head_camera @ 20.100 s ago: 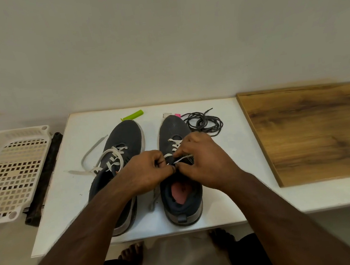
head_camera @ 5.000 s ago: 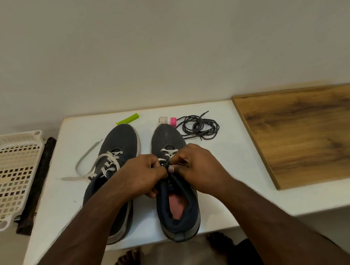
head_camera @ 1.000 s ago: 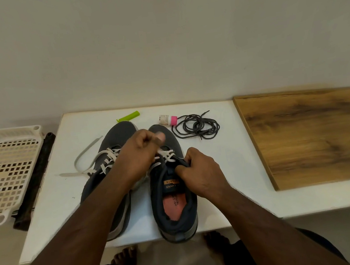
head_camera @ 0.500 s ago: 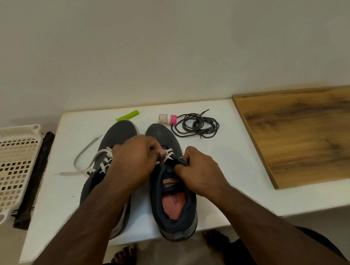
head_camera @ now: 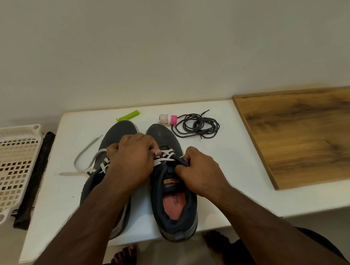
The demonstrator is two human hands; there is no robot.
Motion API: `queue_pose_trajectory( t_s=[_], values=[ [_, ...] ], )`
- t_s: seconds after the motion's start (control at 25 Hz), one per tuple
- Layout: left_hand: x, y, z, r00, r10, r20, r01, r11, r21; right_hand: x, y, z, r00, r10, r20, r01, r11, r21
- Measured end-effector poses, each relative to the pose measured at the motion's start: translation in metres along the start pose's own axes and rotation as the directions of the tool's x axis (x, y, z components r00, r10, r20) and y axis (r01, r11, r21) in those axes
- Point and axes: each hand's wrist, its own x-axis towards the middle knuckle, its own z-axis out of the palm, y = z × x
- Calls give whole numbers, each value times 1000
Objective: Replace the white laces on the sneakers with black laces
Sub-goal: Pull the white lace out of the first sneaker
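Two dark grey sneakers stand side by side on the white table [head_camera: 235, 169], toes away from me. On the right sneaker [head_camera: 173, 206] my left hand [head_camera: 132, 159] pinches the white lace [head_camera: 165, 155] at the crossings near the toe end. My right hand [head_camera: 196, 170] grips that shoe's tongue and right eyelet edge. The left sneaker [head_camera: 123, 130] is partly under my left forearm; its white lace [head_camera: 83, 158] trails loose to the left. A coil of black laces [head_camera: 197, 125] lies at the back, right of the shoes.
A green clip [head_camera: 128, 116] and a small bottle with a pink cap [head_camera: 167, 119] lie near the wall. A wooden board [head_camera: 314, 136] covers the table's right part. A white perforated plastic rack [head_camera: 6, 171] and a dark bar [head_camera: 35, 181] lie left of the table.
My left hand, raised over the shoes a second ago, has come down onto the right sneaker's lace crossings. My right hand has stayed on the tongue.
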Motion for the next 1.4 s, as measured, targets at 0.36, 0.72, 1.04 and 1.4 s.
queue_pose_trajectory(
  t_s=[0.36, 0.72, 1.04, 1.4],
  values=[
    [-2, -7, 5, 983, 106, 149, -110, 994, 22, 1, 1, 1, 1000, -6, -3, 6, 1000, 2],
    [7, -25, -4, 1000, -3, 1, 3, 1000, 16, 1, 1, 0, 1000, -20, 16, 20, 1000, 7],
    [2, -6, 4, 999, 32, 2, -32, 993, 114, 1, 1, 2, 1000, -21, 14, 21, 1000, 0],
    [1, -8, 3, 987, 101, 127, -110, 992, 68, 2, 3, 3, 1000, -15, 5, 15, 1000, 3]
  ],
)
